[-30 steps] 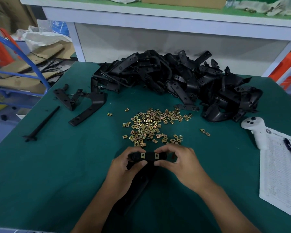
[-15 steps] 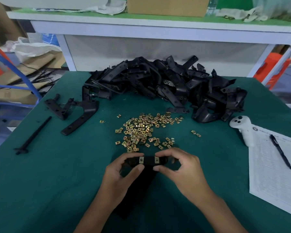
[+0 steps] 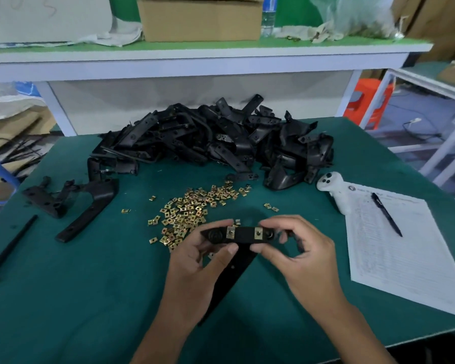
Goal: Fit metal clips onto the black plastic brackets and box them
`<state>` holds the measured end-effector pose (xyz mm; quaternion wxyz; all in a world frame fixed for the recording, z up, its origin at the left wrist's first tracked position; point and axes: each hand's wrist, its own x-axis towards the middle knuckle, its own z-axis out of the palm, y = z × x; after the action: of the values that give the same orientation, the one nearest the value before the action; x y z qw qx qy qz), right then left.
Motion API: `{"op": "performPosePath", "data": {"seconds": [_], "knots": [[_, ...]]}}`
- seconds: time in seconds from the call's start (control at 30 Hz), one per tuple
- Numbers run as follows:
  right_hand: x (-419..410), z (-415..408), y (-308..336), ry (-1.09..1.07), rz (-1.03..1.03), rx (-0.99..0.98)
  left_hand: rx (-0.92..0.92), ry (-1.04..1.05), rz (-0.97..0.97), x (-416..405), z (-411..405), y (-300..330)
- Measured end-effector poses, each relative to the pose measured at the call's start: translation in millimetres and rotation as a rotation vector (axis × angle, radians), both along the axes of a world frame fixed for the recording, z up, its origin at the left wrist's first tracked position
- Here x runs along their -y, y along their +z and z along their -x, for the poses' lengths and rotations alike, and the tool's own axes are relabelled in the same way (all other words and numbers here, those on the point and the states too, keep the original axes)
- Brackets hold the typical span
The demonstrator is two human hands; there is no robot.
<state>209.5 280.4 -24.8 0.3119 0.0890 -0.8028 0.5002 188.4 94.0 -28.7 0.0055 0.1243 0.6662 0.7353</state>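
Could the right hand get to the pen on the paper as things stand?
Probably yes, once it lets go: the right hand is gripping the bracket now, but the pen lies uncovered on the paper to its right, with nothing between.

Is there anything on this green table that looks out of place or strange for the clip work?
A white handheld controller lies at the right, touching the printed sheet; it is no part of the clip fitting. The brass clips are scattered loose, with a few strays apart from the heap. Nothing looks damaged.
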Motion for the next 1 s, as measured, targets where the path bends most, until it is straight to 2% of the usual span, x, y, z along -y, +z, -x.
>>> {"op": "performPosePath", "data": {"seconds": [0.17, 0.27, 0.4, 0.87, 1.0], "knots": [[-26, -12, 6, -0.068, 0.033, -0.010, -0.179, 0.040, 0.197, -25, 8, 10], [-50, -27, 5, -0.160, 0.038, -0.040, -0.286, -0.016, 0.331, -47, 9, 17], [-84, -53, 4, -0.309, 0.094, -0.049, -0.388, -0.128, 0.413, -87, 3, 24], [-166, -154, 4, -0.687, 0.066, -0.043, -0.408, -0.526, 0.385, -205, -39, 25], [-185, -196, 1, -0.800, 0.066, -0.057, -0.466, -0.618, 0.381, -240, -66, 21]]}}
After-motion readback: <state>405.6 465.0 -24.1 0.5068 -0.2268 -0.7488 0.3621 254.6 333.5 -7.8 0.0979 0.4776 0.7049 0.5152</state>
